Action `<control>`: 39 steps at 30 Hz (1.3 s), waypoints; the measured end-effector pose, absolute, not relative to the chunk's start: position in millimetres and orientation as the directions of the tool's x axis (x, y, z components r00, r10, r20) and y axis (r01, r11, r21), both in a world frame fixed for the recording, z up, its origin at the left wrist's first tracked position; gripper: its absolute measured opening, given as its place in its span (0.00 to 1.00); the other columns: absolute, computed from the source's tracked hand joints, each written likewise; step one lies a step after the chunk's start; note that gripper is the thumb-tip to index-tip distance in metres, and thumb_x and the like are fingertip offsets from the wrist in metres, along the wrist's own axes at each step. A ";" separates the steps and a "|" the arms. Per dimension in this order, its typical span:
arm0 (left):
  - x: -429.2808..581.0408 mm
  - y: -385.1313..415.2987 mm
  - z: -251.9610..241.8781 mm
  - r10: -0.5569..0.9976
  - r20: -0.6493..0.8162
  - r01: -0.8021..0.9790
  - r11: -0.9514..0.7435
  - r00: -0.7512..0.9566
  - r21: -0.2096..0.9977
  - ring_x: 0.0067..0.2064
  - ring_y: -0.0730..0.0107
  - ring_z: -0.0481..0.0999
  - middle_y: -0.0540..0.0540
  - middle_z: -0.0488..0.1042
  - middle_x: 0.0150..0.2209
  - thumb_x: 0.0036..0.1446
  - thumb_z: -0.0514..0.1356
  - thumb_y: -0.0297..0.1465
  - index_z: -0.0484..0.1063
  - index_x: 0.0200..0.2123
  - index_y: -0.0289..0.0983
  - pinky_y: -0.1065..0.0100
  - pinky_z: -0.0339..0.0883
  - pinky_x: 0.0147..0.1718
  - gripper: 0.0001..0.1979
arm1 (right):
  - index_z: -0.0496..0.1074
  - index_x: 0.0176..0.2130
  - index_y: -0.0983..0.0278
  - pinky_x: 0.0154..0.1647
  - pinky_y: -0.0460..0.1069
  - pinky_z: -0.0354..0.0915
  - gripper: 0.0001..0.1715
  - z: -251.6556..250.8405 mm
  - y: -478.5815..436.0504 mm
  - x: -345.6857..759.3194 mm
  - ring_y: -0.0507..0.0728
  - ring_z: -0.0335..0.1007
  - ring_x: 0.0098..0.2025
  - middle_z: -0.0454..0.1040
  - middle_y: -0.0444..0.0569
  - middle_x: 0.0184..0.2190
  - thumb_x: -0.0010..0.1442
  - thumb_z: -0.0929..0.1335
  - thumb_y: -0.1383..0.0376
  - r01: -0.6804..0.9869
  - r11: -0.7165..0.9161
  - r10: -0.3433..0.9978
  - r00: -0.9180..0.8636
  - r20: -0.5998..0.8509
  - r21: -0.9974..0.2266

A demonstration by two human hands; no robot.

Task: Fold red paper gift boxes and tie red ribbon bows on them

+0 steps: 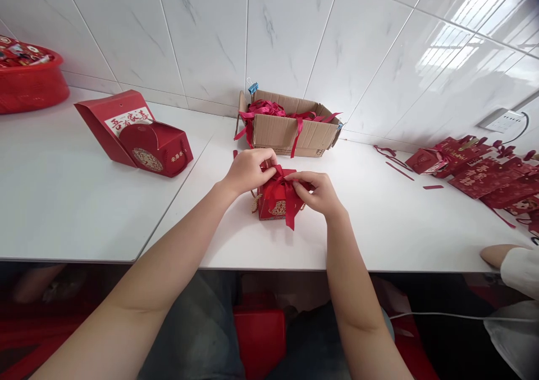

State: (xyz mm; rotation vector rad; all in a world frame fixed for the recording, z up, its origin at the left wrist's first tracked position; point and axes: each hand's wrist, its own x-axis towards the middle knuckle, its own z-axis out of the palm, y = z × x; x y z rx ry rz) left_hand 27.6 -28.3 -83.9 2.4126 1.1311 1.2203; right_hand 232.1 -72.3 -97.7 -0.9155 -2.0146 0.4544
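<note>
A small red gift box with a gold emblem stands on the white table in front of me. Red ribbon forms a bow on its top, one tail hanging down the front. My left hand pinches the bow's left side between thumb and fingers. On the other side, my right hand has its fingertips closed on the ribbon near the knot. A gold tassel hangs at the box's left side. Behind the box, a cardboard box holds loose red ribbons, some draped over its front edge.
To the left are an open red gift box and a red basin of wrapped items. Several red gift bags and ribbon scraps lie at right. Another person's sleeve shows at the right edge. A tiled wall backs the table.
</note>
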 end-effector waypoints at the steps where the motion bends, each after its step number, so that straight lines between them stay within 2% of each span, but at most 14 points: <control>1: 27.6 -28.5 -83.7 0.717 0.596 0.547 -0.681 0.362 0.487 0.29 0.71 0.73 0.51 0.75 0.26 0.48 0.57 0.26 0.70 0.26 0.37 0.71 0.64 0.27 0.03 | 0.77 0.40 0.64 0.27 0.46 0.65 0.15 -97.8 -72.7 232.0 0.50 0.70 0.27 0.79 0.48 0.32 0.57 0.63 0.71 0.429 0.653 0.758 -0.363 0.543 -0.624; 4: 27.5 -28.7 -83.6 0.719 0.594 0.551 -0.678 0.361 0.486 0.29 0.71 0.73 0.52 0.75 0.26 0.47 0.57 0.26 0.70 0.26 0.37 0.71 0.63 0.27 0.03 | 0.77 0.39 0.64 0.26 0.45 0.64 0.15 -97.1 -73.8 231.9 0.50 0.69 0.26 0.79 0.47 0.30 0.56 0.63 0.71 0.425 0.635 0.772 -0.360 0.523 -0.645; 9: 26.8 -27.1 -85.1 0.716 0.593 0.540 -0.684 0.368 0.491 0.29 0.71 0.73 0.51 0.75 0.26 0.48 0.57 0.26 0.70 0.26 0.37 0.70 0.64 0.28 0.03 | 0.75 0.45 0.64 0.24 0.44 0.61 0.19 -95.8 -74.3 232.9 0.48 0.60 0.21 0.71 0.40 0.21 0.55 0.63 0.72 0.458 0.648 0.761 -0.376 0.528 -0.608; 15: 26.1 -26.4 -84.6 0.714 0.587 0.543 -0.687 0.381 0.482 0.29 0.71 0.74 0.52 0.75 0.26 0.47 0.57 0.27 0.70 0.26 0.37 0.70 0.64 0.28 0.03 | 0.78 0.40 0.63 0.25 0.44 0.62 0.18 -96.7 -73.7 233.2 0.49 0.67 0.25 0.79 0.46 0.30 0.54 0.62 0.73 0.439 0.660 0.751 -0.375 0.544 -0.610; 21: 28.2 -26.3 -85.3 0.746 0.570 0.557 -0.652 0.345 0.515 0.29 0.71 0.74 0.52 0.76 0.26 0.47 0.58 0.27 0.71 0.26 0.38 0.70 0.65 0.29 0.02 | 0.79 0.38 0.63 0.25 0.45 0.63 0.22 -99.9 -69.9 234.6 0.49 0.68 0.24 0.78 0.46 0.28 0.53 0.60 0.75 0.392 0.687 0.726 -0.397 0.561 -0.612; 28: 27.6 -24.0 -87.6 0.715 0.597 0.511 -0.690 0.365 0.513 0.29 0.71 0.73 0.51 0.76 0.26 0.47 0.57 0.27 0.71 0.25 0.37 0.69 0.66 0.29 0.03 | 0.78 0.41 0.63 0.23 0.45 0.60 0.21 -97.2 -72.4 234.5 0.48 0.63 0.22 0.77 0.44 0.26 0.53 0.60 0.74 0.422 0.672 0.741 -0.388 0.549 -0.609; 32: 26.4 -23.0 -88.5 0.714 0.603 0.495 -0.691 0.355 0.527 0.28 0.71 0.74 0.50 0.75 0.26 0.47 0.58 0.26 0.71 0.26 0.37 0.69 0.66 0.29 0.02 | 0.76 0.42 0.63 0.22 0.44 0.59 0.19 -96.4 -73.6 234.1 0.47 0.59 0.20 0.73 0.41 0.22 0.53 0.62 0.73 0.466 0.660 0.749 -0.348 0.564 -0.589; 39: 26.7 -24.0 -87.9 0.719 0.602 0.523 -0.681 0.348 0.513 0.28 0.71 0.74 0.51 0.75 0.26 0.47 0.58 0.26 0.71 0.26 0.37 0.69 0.66 0.28 0.02 | 0.79 0.38 0.64 0.24 0.45 0.63 0.21 -99.0 -71.3 234.8 0.50 0.68 0.25 0.79 0.46 0.29 0.52 0.60 0.74 0.432 0.674 0.738 -0.370 0.564 -0.599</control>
